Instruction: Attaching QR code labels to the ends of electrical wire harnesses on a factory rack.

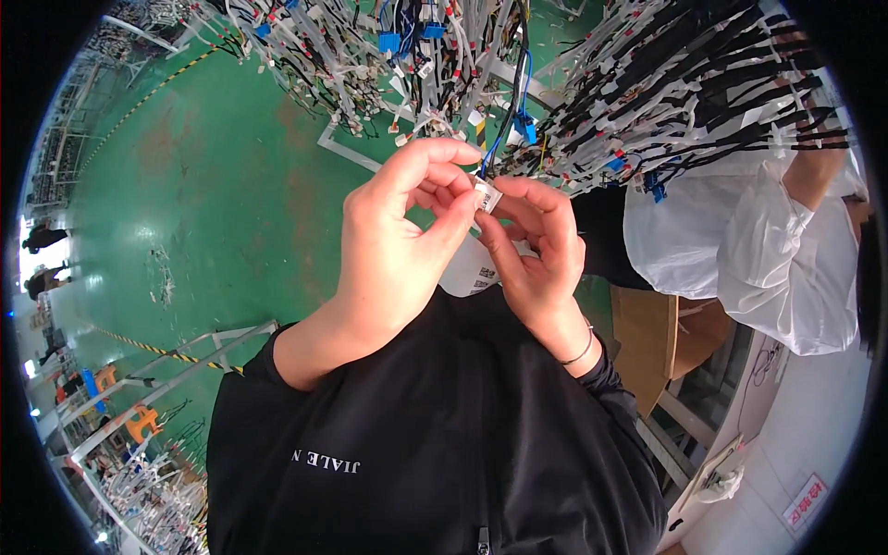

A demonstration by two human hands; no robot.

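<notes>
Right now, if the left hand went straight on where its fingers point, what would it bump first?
Probably the right hand, just past the small white label that the left hand seems to pinch, though depth is hard to tell.

Wearer has a black jacket [407, 407] with 2 black sleeves [289, 356], front zipper [483, 539] and 1 line of white lettering [327, 462] at left chest; left hand [398, 231] and right hand [546, 250] ungloved, 1 thin bracelet [581, 350] on right wrist.

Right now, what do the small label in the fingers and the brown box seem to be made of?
The small label: probably paper or thin film, white and matte, since it looks thin and carries dark print. The brown box: likely cardboard, dull finish, judging by its flat tan panels.
</notes>
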